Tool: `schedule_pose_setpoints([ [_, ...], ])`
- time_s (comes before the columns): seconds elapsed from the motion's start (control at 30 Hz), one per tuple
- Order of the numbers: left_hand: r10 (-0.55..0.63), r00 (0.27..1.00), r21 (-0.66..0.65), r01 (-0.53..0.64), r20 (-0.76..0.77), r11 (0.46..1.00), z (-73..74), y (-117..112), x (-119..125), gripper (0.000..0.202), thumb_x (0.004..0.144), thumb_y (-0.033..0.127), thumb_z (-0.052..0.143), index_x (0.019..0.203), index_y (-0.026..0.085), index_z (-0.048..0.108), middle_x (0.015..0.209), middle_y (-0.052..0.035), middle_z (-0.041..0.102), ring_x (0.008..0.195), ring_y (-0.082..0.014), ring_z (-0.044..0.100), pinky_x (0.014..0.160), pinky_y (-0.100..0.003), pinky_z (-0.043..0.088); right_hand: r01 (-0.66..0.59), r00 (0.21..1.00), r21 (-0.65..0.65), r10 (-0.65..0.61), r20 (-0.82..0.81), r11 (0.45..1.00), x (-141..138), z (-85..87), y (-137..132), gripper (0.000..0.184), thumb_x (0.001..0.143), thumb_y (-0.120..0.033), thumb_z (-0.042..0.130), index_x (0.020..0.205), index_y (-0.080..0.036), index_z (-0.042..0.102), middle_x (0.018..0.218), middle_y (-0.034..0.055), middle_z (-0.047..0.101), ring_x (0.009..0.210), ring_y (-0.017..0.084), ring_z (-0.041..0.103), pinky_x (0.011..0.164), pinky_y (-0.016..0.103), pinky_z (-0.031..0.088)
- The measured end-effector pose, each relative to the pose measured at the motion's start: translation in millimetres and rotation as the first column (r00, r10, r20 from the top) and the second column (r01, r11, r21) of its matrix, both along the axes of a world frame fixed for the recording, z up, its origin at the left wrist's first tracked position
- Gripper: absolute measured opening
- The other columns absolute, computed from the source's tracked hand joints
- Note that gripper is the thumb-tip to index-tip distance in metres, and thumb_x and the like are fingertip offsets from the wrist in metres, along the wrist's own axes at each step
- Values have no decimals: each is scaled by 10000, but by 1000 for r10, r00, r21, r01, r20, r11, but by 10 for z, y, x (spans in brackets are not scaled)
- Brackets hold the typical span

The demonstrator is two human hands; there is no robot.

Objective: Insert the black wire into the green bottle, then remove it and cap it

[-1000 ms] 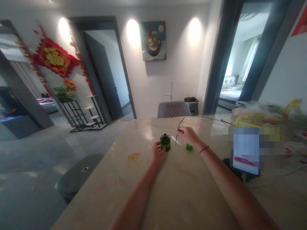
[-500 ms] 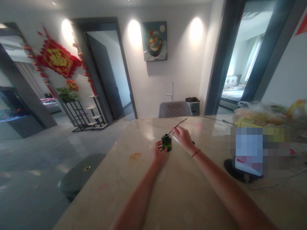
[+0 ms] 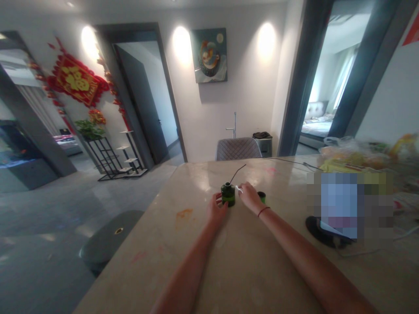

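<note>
A small dark green glass bottle (image 3: 228,195) stands upright on the table, with my left hand (image 3: 216,211) wrapped round its left and near side. A thin dark stick (image 3: 238,173) sits in its mouth and leans out to the upper right. Just right of the bottle's neck, my right hand (image 3: 250,196) is closed, pinching a small white piece (image 3: 239,189) whose kind I cannot make out. Behind my right wrist a second small green and black object (image 3: 262,196) is partly hidden.
The pale table (image 3: 242,270) spreads around my arms. To the right are a black round stand (image 3: 316,231), a blurred-out screen and a heap of plastic bags (image 3: 352,150). A quilted chair (image 3: 238,149) stands at the far edge, a green stool (image 3: 109,233) at the left.
My right hand has let go of the stick, which now leans in the bottle's mouth. The hand has moved slightly down and right and now pinches a white piece. My left hand stays on the bottle.
</note>
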State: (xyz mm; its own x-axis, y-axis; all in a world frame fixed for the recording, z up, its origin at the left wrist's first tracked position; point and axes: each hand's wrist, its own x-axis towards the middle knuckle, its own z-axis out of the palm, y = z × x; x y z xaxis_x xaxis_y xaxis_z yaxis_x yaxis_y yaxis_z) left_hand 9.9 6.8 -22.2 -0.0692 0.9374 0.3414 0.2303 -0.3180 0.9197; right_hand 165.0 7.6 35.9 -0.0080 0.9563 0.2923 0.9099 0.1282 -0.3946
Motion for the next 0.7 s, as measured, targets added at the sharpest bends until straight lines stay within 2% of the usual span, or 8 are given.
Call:
schedule_pose_setpoints([
  [0.07, -4, 1000, 7, 4, 6, 1000, -6, 4, -6, 395, 636, 161, 657, 1007, 178, 525, 1071, -101, 600, 848, -170, 621, 778, -350, 499, -14, 991, -90, 26, 129, 996, 10, -41, -29, 286, 806, -118, 430, 1045, -79, 581, 1046, 162, 576, 975, 213, 552, 819, 273, 398],
  [0.17, -11, 1000, 13, 11, 6, 1000, -12, 7, -9, 395, 638, 169, 658, 1010, 178, 525, 1067, -97, 601, 849, -168, 620, 779, -347, 499, 9, 968, -164, 32, 247, 986, 1, -59, -79, 330, 836, -64, 317, 1030, -76, 583, 1018, 175, 596, 958, 228, 566, 799, 302, 413],
  [0.27, -7, 1000, 10, 7, -1, 1000, -9, 4, -5, 394, 644, 166, 652, 1015, 179, 520, 1072, -97, 596, 856, -168, 618, 784, -350, 498, 13, 965, -173, 33, 261, 985, -18, -44, -112, 343, 846, -61, 296, 1003, -115, 596, 988, 149, 620, 950, 220, 577, 781, 295, 420],
  [0.47, -2, 999, -20, 3, 39, 1000, 8, 2, 9, 411, 616, 155, 674, 996, 172, 519, 1065, -103, 601, 843, -171, 623, 762, -337, 505, 21, 979, -172, 15, 203, 985, 8, 68, -133, 314, 763, -67, 449, 1060, -99, 546, 965, 146, 632, 894, 229, 601, 705, 292, 429],
  [0.57, 15, 998, -21, -14, 54, 1000, 1, 10, 11, 412, 600, 136, 680, 981, 177, 530, 1047, -98, 612, 829, -172, 628, 750, -324, 508, 3, 998, -64, 2, 69, 998, 37, 235, -139, 256, 722, -95, 506, 962, -120, 592, 912, 112, 641, 849, 206, 598, 685, 274, 426],
  [0.63, 9, 998, -17, -8, 68, 1000, -12, 18, 8, 414, 597, 126, 679, 978, 183, 530, 1041, -95, 614, 826, -171, 630, 744, -317, 510, -31, 999, 64, 34, -38, 997, 34, 386, -173, 174, 736, -113, 492, 850, -143, 620, 849, 79, 642, 790, 174, 592, 675, 259, 427],
  [0.7, -3, 998, -7, 4, 64, 1000, -26, 25, 4, 409, 605, 115, 664, 983, 184, 523, 1046, -95, 608, 829, -172, 632, 741, -318, 511, -81, 984, 225, 114, -136, 971, 6, 545, -242, 160, 764, -136, 471, 808, -155, 623, 814, 61, 635, 715, 144, 579, 661, 248, 433],
])
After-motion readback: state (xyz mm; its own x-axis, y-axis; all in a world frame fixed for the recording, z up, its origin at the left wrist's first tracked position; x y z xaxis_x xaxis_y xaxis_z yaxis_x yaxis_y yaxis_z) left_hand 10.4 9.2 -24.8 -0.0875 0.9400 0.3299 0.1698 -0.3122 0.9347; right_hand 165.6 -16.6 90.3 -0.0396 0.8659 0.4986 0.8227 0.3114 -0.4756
